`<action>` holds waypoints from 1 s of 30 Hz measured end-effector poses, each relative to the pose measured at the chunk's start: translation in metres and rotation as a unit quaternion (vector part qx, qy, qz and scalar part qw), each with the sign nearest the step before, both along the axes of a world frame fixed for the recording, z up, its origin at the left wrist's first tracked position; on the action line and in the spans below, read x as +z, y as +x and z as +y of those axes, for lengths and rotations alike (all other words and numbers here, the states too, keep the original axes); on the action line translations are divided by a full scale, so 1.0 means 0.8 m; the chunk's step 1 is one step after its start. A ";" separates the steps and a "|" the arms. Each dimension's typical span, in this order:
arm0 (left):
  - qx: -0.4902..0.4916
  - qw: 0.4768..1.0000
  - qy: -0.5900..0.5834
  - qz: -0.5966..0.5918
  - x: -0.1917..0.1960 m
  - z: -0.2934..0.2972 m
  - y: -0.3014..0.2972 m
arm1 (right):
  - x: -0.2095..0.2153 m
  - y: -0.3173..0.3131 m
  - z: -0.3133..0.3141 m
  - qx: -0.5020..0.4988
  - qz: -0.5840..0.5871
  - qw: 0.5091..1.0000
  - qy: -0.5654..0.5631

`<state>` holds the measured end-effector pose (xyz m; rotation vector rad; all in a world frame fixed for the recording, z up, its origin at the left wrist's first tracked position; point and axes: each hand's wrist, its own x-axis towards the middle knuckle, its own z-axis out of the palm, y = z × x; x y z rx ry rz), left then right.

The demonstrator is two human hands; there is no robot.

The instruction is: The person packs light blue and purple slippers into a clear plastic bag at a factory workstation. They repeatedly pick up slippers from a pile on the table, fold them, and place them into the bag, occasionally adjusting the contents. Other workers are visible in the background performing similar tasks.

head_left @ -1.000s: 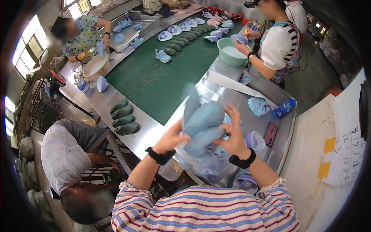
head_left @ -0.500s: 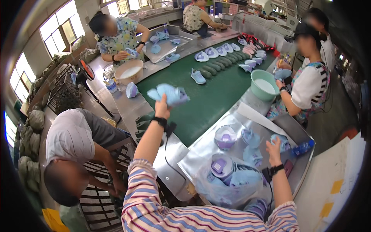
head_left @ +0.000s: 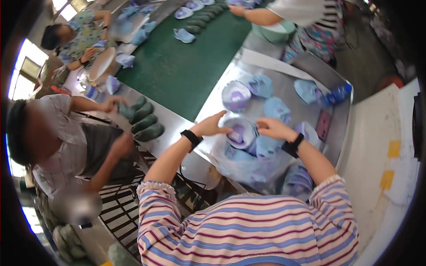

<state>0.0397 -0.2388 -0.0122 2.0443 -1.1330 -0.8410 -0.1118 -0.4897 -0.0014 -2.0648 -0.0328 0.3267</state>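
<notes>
Mid-frame, left hand [head_left: 212, 127] and right hand [head_left: 271, 128], fingers loosely spread, touched the lilac-lined pale-blue shoe upper [head_left: 240, 133]; gripping seemingly came next

1. Steel table [head_left: 284, 75]: bare metal, smooth, dull sheen with glare patches.
2. Conveyor belt [head_left: 186, 66], 11 o'clock of the table: matt green, rubbery look, no gloss.
3. Shoe upper [head_left: 241, 133] between left hand [head_left: 212, 127] and right hand [head_left: 273, 128]: soft lilac-and-blue material, matt.
4. Clear bag [head_left: 242, 162], 6 o'clock of the hands: thin plastic film, crinkled, glossy.
5. Dark green soles [head_left: 144, 119], 9 o'clock: smooth moulded rubber or plastic, slight shine.
6. Wristbands [head_left: 191, 138]: black, matt.
</notes>
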 end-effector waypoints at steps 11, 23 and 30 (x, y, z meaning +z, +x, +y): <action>0.094 0.986 0.075 -0.117 -0.034 -0.057 -0.138 | 0.015 -0.042 -0.005 0.052 -0.126 0.934 -0.330; 0.026 0.990 0.113 -0.082 0.006 -0.142 -0.148 | 0.018 -0.167 -0.026 0.093 -0.064 0.973 -0.199; -0.095 0.964 0.204 -0.142 -0.024 -0.187 -0.135 | 0.004 -0.167 -0.039 0.079 -0.029 0.974 -0.212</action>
